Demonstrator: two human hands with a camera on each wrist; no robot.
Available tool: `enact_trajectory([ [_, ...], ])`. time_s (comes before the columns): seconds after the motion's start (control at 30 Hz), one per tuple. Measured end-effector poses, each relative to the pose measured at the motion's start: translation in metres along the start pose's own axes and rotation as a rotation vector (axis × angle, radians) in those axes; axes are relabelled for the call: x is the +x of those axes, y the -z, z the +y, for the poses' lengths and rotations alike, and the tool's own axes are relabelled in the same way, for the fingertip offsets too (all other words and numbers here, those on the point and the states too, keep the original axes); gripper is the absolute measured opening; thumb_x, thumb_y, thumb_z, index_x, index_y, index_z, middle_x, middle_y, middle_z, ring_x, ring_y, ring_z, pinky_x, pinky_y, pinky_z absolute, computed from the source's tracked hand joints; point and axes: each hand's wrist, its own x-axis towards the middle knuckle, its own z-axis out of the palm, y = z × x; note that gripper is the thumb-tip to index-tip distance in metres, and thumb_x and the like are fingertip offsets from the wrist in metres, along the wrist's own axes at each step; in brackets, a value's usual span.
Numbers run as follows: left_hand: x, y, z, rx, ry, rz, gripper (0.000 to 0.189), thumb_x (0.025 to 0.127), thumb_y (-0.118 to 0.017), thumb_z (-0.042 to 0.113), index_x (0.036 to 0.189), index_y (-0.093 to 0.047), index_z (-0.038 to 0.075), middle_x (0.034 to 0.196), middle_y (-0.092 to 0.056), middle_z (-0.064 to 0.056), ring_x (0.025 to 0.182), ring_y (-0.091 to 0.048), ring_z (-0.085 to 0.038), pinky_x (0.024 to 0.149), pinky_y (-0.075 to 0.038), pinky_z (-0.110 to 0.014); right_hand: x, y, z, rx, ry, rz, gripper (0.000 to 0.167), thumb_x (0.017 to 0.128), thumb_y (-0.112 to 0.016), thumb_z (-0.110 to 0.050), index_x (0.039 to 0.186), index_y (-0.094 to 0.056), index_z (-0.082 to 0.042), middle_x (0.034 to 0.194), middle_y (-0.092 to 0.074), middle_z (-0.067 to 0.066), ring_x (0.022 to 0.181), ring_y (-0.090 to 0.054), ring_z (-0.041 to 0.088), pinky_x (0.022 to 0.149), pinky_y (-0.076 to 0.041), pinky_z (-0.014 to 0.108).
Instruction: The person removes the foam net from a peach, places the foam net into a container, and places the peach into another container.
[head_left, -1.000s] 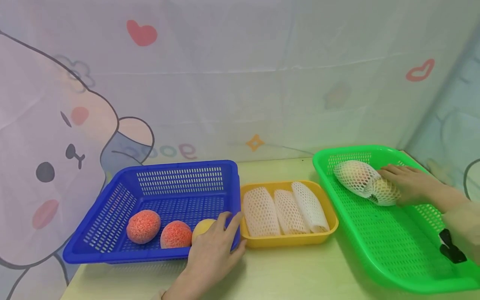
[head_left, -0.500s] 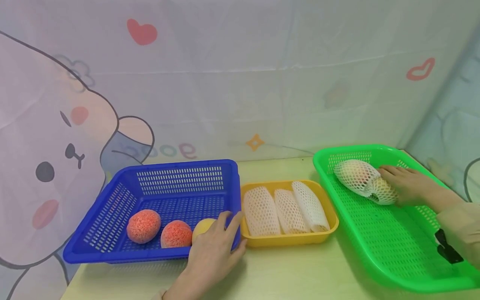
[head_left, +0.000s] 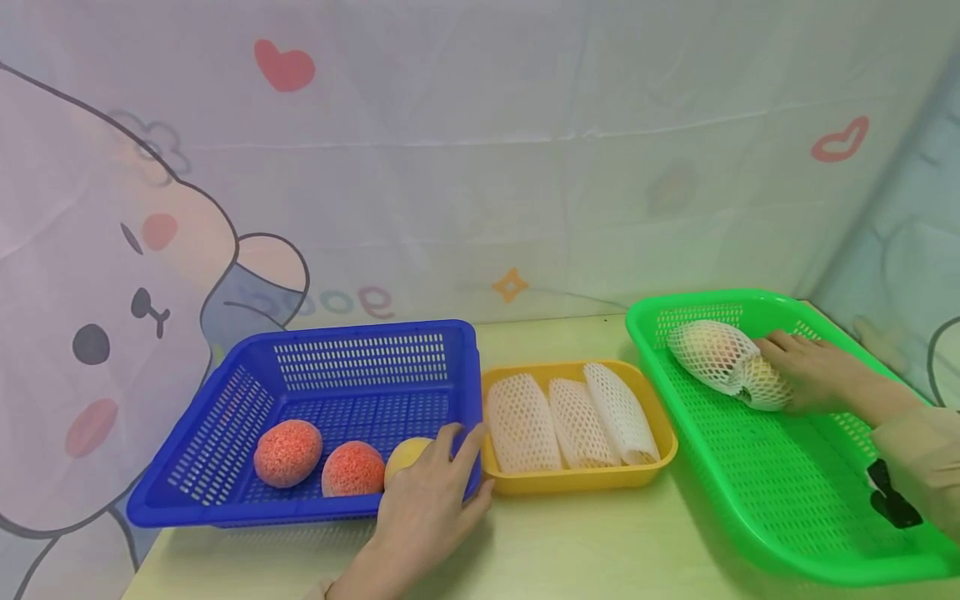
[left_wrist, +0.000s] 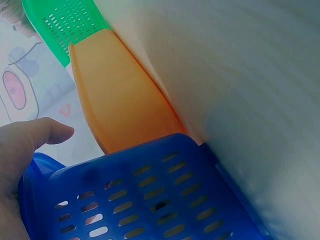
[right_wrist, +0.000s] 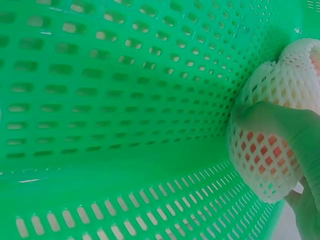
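Note:
My right hand (head_left: 813,372) grips a peach-like fruit in a white foam net sleeve (head_left: 767,385) inside the green basket (head_left: 806,483). Thumb and fingers wrap its sleeve in the right wrist view, where red skin shows through the mesh. Touching it is another netted fruit (head_left: 708,354), farther back. My left hand (head_left: 420,508) rests at the front right corner of the blue basket (head_left: 360,329), fingers loosely bent over the rim. It partly hides a yellow fruit (head_left: 405,454). Two red speckled fruits (head_left: 287,452) lie to its left.
Between the two baskets sits a yellow tray (head_left: 570,482) with three foam net sleeves (head_left: 522,421) lying flat in it. A printed cloth (head_left: 480,167) hangs behind the pale table (head_left: 570,542).
My right hand stays on the netted fruit, its wrist and sleeve shifting slightly left. The left hand and the fruits in the blue basket have not visibly moved.

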Motion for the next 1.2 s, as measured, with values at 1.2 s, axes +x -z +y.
enact_trajectory([
  [1.2, -0.001, -0.001, -0.002, 0.006, -0.011, -0.001, 0.057, 0.086, -0.065, 0.044, 0.137, -0.048, 0.024, 0.122, -0.061, -0.008, 0.100, -0.065, -0.020, 0.056, -0.052, -0.029, -0.009, 0.009, 0.005, 0.080, -0.024, 0.019, 0.090, 0.049, -0.085, -0.019, 0.127, -0.043, 0.000, 0.102, -0.051, 0.015, 0.082, -0.049, 0.017, 0.063, -0.042, 0.029],
])
